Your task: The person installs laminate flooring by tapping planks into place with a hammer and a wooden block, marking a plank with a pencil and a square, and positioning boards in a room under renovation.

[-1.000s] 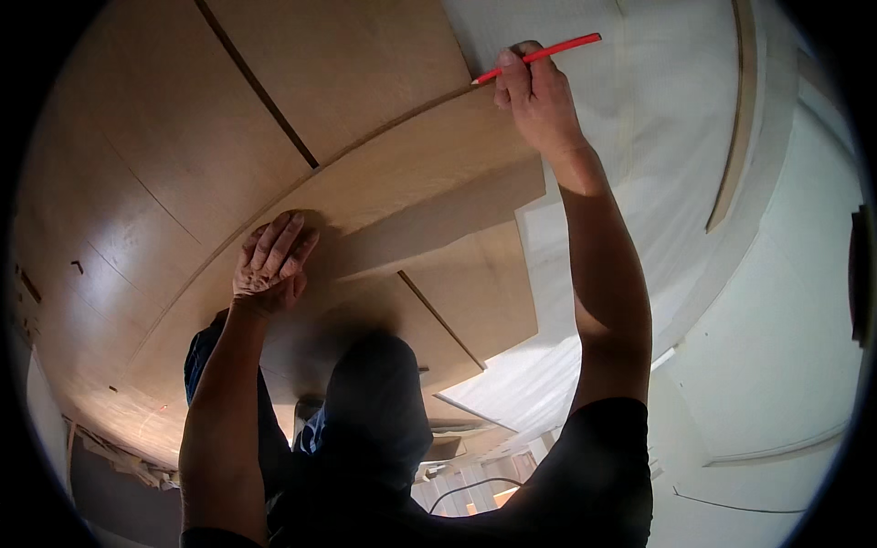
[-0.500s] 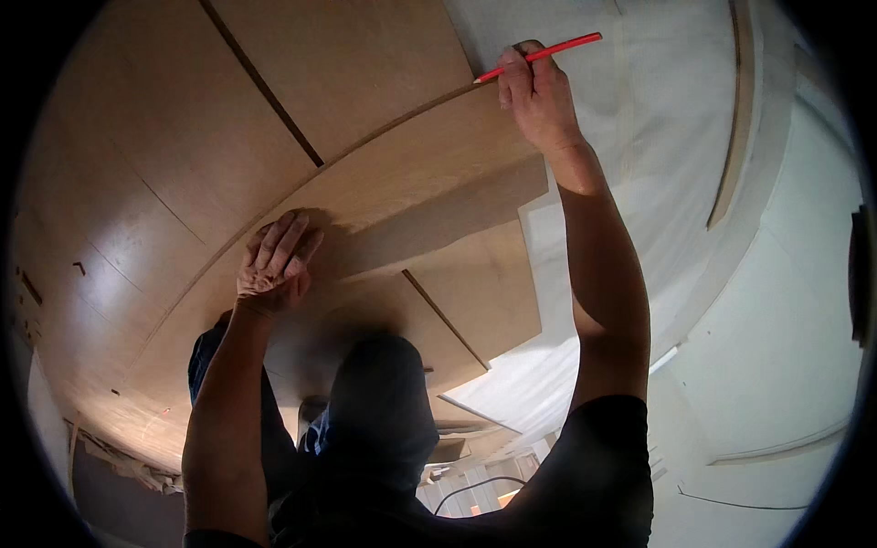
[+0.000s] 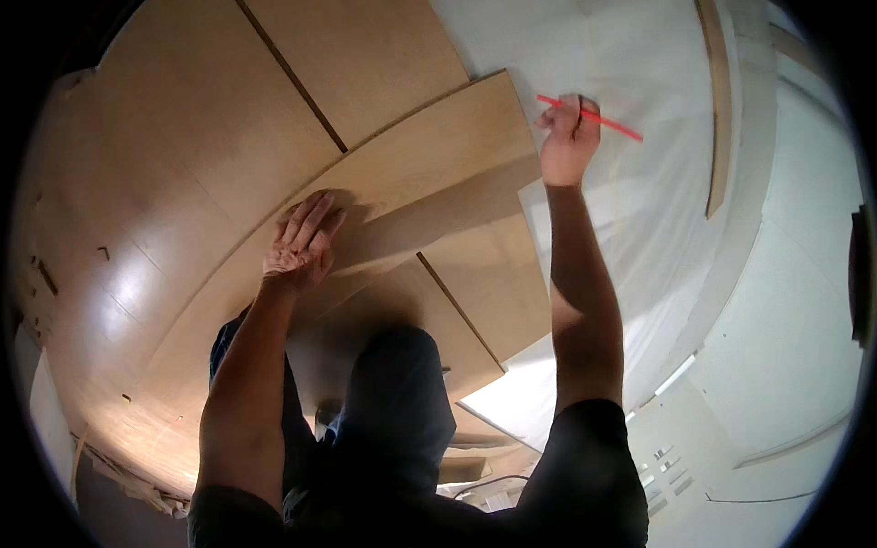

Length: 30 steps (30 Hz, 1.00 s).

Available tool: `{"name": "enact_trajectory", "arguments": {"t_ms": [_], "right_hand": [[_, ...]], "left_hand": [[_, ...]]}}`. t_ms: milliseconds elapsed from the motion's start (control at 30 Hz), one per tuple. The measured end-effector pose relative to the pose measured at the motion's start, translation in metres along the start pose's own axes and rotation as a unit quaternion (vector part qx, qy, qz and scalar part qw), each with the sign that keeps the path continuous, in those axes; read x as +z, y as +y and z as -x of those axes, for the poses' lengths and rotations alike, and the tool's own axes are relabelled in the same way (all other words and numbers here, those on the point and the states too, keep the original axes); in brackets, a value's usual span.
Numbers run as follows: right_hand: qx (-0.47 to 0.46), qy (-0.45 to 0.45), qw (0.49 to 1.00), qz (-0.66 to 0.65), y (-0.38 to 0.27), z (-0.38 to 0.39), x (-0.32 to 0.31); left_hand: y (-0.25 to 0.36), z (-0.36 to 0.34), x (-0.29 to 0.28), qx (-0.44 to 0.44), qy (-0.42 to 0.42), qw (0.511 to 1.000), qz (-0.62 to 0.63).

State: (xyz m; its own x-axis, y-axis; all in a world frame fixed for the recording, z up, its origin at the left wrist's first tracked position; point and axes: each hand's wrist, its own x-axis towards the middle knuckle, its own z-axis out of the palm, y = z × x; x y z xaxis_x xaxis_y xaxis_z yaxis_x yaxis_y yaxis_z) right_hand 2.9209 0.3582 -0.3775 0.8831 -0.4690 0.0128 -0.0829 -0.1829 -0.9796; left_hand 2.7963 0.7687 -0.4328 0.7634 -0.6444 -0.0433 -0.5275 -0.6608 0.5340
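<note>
A long wooden floor plank lies across laid wood-look boards, its right end reaching the white underlay sheet. My left hand rests on top of the plank, fingers stretched out and leaning on its surface, holding nothing. Just beyond the plank's right end, over the white sheet, my right hand grips a red pencil. The pencil's tip points to the upper left, toward the plank's far corner, and is apart from it.
A dark gap separates two laid boards beyond the plank; another gap runs nearer to me. A wooden strip lies at the right along the wall's foot. My bent knee is close below the plank. Small scraps dot the left floor.
My right hand with the pencil has moved down and right, off the plank's far corner, and the pencil has tilted the other way. My left hand stays on the plank. The view has shifted slightly.
</note>
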Motion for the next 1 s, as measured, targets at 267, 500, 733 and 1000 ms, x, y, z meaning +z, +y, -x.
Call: {"name": "enact_trajectory", "arguments": {"t_ms": [267, 500, 733, 1000], "right_hand": [[0.209, -0.037, 0.977, -0.010, -0.067, 0.346, -0.082], [0.089, -0.176, 0.979, 0.055, -0.102, 0.448, -0.045], [0.036, -0.165, 0.974, 0.148, -0.099, 0.436, -0.040], [-0.012, -0.122, 0.979, 0.164, -0.079, 0.446, -0.033]], "left_hand": [[0.006, 0.012, -0.018, -0.011, 0.067, 0.998, -0.014], [-0.034, 0.106, -0.092, -0.378, -0.096, 0.918, -0.069], [0.001, 0.084, -0.113, -0.402, -0.132, 0.904, -0.062], [-0.005, 0.140, -0.080, -0.426, -0.193, 0.879, -0.094]]}}
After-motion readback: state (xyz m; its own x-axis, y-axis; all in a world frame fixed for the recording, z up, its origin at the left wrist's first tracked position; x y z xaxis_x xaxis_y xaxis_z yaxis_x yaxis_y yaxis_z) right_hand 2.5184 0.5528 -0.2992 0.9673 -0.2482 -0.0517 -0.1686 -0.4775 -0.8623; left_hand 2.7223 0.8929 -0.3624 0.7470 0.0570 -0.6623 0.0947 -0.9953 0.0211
